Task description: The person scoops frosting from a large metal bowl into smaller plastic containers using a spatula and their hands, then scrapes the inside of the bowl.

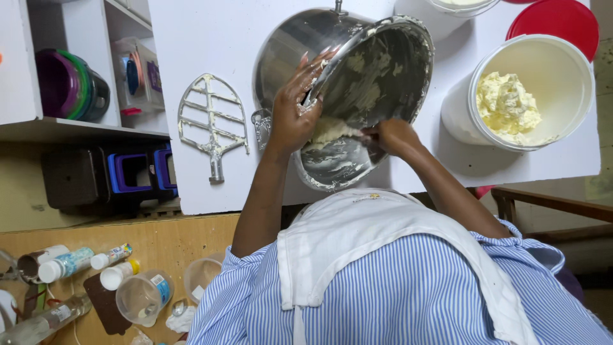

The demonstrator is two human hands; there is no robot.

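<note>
A steel mixing bowl (377, 76) is tipped on its side on the white table (211, 38), its mouth towards me. My left hand (292, 118) grips the bowl's rim at the left, fingers over the edge. My right hand (391, 135) is inside the bowl's lower part with curled fingers, against a lump of pale cream (329, 131). Whether it holds a tool is hidden. Cream is smeared over the bowl's inner wall.
A white bucket (562, 64) with yellowish cream stands at the right, a red lid (557, 22) behind it. A metal paddle beater (212, 121) lies left of the bowl. Shelves with coloured bowls (70, 86) are at the left. Bottles and plastic cups (142, 297) lie on a lower wooden surface.
</note>
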